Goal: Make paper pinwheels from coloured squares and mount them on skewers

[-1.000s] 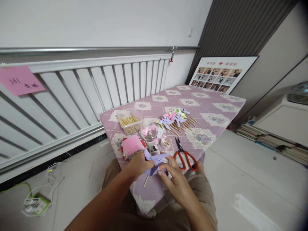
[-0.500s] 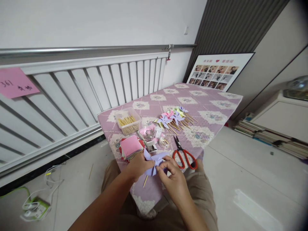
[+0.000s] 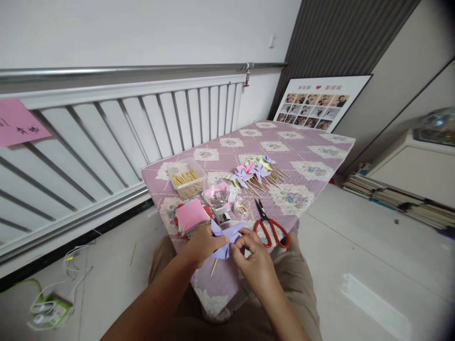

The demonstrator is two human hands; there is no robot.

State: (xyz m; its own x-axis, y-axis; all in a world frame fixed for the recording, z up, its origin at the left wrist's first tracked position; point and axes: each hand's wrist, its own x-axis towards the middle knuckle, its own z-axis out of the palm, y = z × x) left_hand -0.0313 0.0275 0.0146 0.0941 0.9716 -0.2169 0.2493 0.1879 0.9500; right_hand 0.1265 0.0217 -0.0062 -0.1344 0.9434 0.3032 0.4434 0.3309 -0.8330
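A purple paper pinwheel (image 3: 230, 232) is held between both hands over the near corner of the table. My left hand (image 3: 204, 246) grips its left side, with the thumb on the paper near the middle. At the centre and right side, my right hand (image 3: 250, 253) pinches it with thumb and forefinger; anything small between those fingertips is hidden. A thin wooden stick (image 3: 213, 267) pokes out below the pinwheel. Left of my left hand lies a stack of coloured paper squares (image 3: 192, 215), pink on top. Red-handled scissors (image 3: 268, 227) lie open to the right of my right hand.
A plastic box of wooden sticks (image 3: 186, 179), a tray of small metal pieces (image 3: 216, 196) and a small round container (image 3: 242, 207) stand beyond the hands. Several finished pinwheels (image 3: 254, 171) lie farther back. A radiator (image 3: 142, 123) borders the table's left side.
The camera view has shifted slightly. Both hands keep nearly the same hold on the pinwheel, and nothing on the table has visibly moved.
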